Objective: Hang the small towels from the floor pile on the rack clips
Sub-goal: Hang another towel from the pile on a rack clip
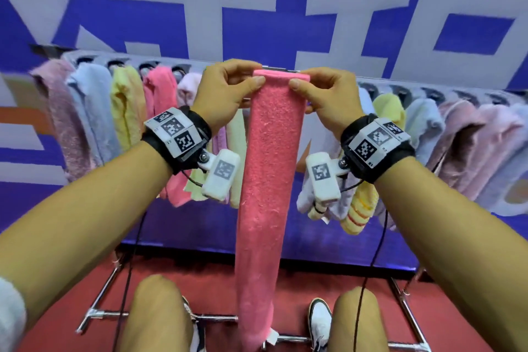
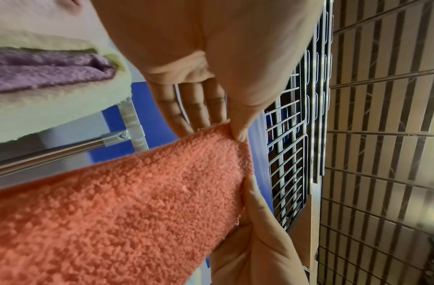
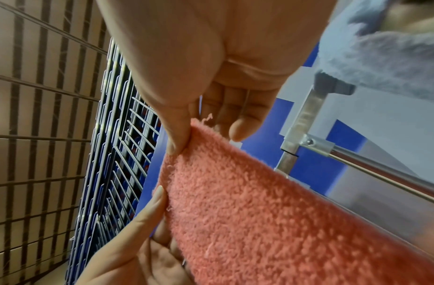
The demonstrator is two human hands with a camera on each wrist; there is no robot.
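A long pink towel (image 1: 271,168) hangs straight down in front of the rack's top bar (image 1: 405,83), its lower end near the floor. My left hand (image 1: 228,86) pinches the towel's top left corner between thumb and fingers. My right hand (image 1: 323,88) pinches the top right corner the same way. The top edge sits just under a metal clip (image 1: 275,68) on the bar. In the left wrist view the thumb pinches the towel (image 2: 128,202). From the right wrist camera the same pink towel (image 3: 272,212) fills the lower right.
Several pastel towels hang along the bar on both sides, such as a yellow one (image 1: 125,106) at left and a light blue one (image 1: 423,126) at right. The rack's metal feet (image 1: 100,314) lie on red floor by my knees. A blue and white banner stands behind.
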